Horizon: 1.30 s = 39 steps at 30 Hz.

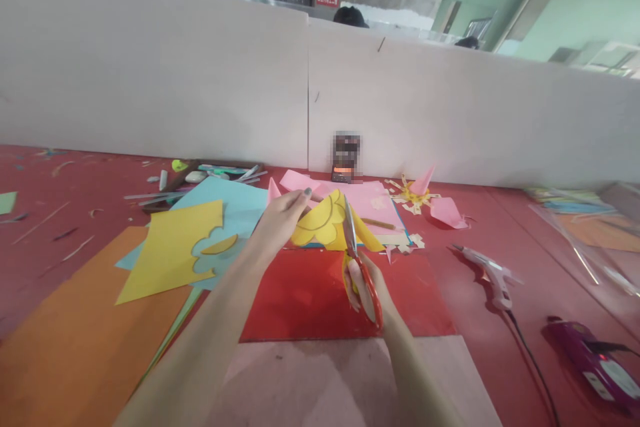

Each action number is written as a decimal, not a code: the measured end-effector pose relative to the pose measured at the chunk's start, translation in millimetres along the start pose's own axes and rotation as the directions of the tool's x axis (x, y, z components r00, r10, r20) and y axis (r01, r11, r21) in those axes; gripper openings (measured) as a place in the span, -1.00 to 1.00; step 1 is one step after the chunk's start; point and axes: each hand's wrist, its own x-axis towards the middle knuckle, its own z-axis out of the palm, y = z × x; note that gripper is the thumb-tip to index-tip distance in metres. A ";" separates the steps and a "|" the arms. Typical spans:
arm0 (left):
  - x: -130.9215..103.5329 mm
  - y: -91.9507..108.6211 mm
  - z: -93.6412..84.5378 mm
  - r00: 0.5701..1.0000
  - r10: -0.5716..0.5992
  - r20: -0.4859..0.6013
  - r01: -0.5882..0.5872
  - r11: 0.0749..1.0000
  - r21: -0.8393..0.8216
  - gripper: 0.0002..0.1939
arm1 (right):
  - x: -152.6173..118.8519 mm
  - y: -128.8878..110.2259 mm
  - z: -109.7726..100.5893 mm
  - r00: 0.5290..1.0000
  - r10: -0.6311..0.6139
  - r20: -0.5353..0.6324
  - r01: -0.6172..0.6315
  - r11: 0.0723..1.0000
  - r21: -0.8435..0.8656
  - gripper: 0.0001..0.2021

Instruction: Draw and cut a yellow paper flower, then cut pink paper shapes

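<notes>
Orange paper (85, 320) lies at the near left and a purple device (593, 357) at the near right. Above a red sheet (300, 310), the person's right hand (379, 283) is curled through the handles of scissors (351, 233), whose blades stand at yellow paper (325, 230) with drawn curves. Left of the blades, the left hand (281, 215) pinches this paper's left side. Farther off lie pink sheets (367, 197), before a white partition (200, 80).

One head-worn camera looks forward and down over the table (500, 223).
</notes>
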 end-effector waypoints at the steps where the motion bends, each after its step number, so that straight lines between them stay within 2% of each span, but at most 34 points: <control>1: 0.5 -1.0 2.3 0.998 -0.047 0.031 0.051 0.991 -0.127 -0.65 | 0.6 -0.1 0.1 1.000 -0.006 -0.012 0.006 1.000 0.003 -0.61; 3: 1.4 -4.2 8.3 0.990 -0.089 0.108 0.121 0.931 -0.344 -0.67 | 1.6 -1.1 0.2 0.999 -0.010 -0.038 0.011 1.000 0.015 -0.62; 5: 2.0 -9.9 16.4 0.985 -0.075 0.158 0.137 0.891 -0.433 -0.72 | 2.2 -2.3 0.2 0.998 -0.019 -0.061 0.022 0.999 0.045 -0.62; 6: 2.1 -13.7 21.2 0.979 -0.077 0.189 0.150 0.898 -0.415 -0.71 | 2.6 -2.6 0.1 0.997 -0.025 -0.070 0.030 0.998 0.063 -0.62; 10: -0.3 -30.4 41.4 0.989 -0.039 0.144 0.060 0.987 -0.149 -0.68 | 4.1 -0.7 -1.0 0.994 -0.046 -0.097 0.055 0.994 0.093 -0.61; 13: -5.3 -34.4 52.7 0.975 0.107 0.194 -0.073 0.982 -0.175 -0.66 | 4.0 0.6 -1.5 0.993 -0.037 -0.108 0.044 0.997 0.063 -0.61; 16: -11.5 -27.9 58.6 0.973 0.125 0.193 -0.090 0.980 -0.179 -0.68 | 2.3 -2.8 -0.7 0.993 -0.033 -0.113 0.035 0.999 0.013 -0.64; 20: -18.3 -16.4 61.2 0.993 0.088 0.079 -0.078 0.990 -0.121 -0.77 | 0.2 -9.7 1.4 0.990 -0.015 -0.138 0.009 0.999 -0.046 -0.65; 23: -19.7 -14.7 60.9 0.998 0.061 -0.008 -0.061 0.991 -0.119 -0.75 | 0.8 -8.8 1.9 0.989 -0.007 -0.146 0.000 0.999 -0.049 -0.64; 25: -18.4 -16.4 60.2 0.999 0.023 -0.029 -0.027 0.989 -0.143 -0.73 | 2.2 -5.4 1.6 0.988 -0.004 -0.153 -0.003 0.999 -0.045 -0.64; 28: -15.5 -18.8 59.1 0.999 -0.011 -0.044 0.002 0.982 -0.191 -0.75 | 4.0 -0.5 1.1 0.988 0.003 -0.155 -0.008 0.999 -0.033 -0.64; 31: -14.2 -18.2 57.8 1.000 0.009 -0.027 -0.014 0.977 -0.211 -0.77 | 4.3 0.7 1.2 0.991 -0.001 -0.131 -0.001 1.000 -0.017 -0.64; 39: -15.5 -18.1 54.8 1.000 0.023 0.001 -0.022 0.988 -0.150 -0.77 | 5.5 1.1 0.2 0.998 -0.048 -0.046 0.049 0.999 0.021 -0.56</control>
